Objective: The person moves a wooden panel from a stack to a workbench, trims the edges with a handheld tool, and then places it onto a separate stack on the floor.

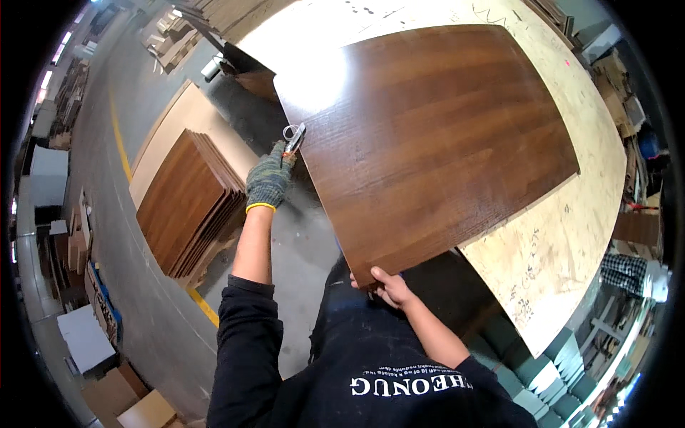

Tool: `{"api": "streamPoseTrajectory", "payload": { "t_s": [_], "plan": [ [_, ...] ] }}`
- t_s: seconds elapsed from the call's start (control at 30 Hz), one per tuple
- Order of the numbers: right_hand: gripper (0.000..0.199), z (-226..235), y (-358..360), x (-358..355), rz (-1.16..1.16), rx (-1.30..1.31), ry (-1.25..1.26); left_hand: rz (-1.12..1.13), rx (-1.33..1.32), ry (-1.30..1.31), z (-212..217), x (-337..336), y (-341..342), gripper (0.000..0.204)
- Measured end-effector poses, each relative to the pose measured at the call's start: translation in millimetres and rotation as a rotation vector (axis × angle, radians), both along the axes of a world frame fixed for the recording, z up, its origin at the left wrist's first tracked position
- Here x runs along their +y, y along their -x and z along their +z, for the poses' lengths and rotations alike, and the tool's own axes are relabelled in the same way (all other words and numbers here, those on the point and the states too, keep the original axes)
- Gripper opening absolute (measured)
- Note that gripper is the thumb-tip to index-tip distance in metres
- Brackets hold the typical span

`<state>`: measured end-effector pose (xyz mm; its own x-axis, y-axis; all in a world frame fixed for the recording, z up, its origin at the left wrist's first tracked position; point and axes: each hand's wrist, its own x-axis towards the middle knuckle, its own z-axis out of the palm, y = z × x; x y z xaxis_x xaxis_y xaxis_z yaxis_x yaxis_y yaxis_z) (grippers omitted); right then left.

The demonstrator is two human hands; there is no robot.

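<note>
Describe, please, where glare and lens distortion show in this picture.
In the head view, white glare washes out the upper-left part of the brown panel; also in the head view, the pale tabletop bows along its right edge.

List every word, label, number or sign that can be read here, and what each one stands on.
Large white lettering on the person's dark top: present, wording not copied here.
Smaller white line beside it, same top: too small to read reliably.
Dark scrawled marks on the pale tabletop: unreadable.
Brown panel in hand: no lettering visible.
</note>
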<state>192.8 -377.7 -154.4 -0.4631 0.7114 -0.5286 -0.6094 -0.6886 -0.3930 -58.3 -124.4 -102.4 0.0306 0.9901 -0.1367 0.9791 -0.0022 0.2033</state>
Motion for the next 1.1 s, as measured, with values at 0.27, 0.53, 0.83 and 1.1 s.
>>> {"api": "streamPoseTrajectory", "payload": {
  "t_s": [0.27,0.53,0.83,1.1],
  "plan": [
    [0.051,5.8,0.8,-3.7,-0.021,-0.035,-0.034,-0.019,-0.074,-0.014,3.8,104.5,25.7,0.05],
    [0.046,2.7,-58.4,-69.3,-0.053,-0.089,0.08,-0.058,-0.146,-0.054,-9.8,44.2,17.2,0.05],
    [0.047,17.3,-221.2,-219.3,-0.315,-0.622,0.309,0.033,-0.119,0.136,0.4,-201.0,-48.1,0.045],
    [0.065,-3.6,-195.9,-213.9,-0.59,-1.435,0.273,0.105,-0.015,0.019,-6.4,-253.6,-77.3,0.046]
  ]
}}
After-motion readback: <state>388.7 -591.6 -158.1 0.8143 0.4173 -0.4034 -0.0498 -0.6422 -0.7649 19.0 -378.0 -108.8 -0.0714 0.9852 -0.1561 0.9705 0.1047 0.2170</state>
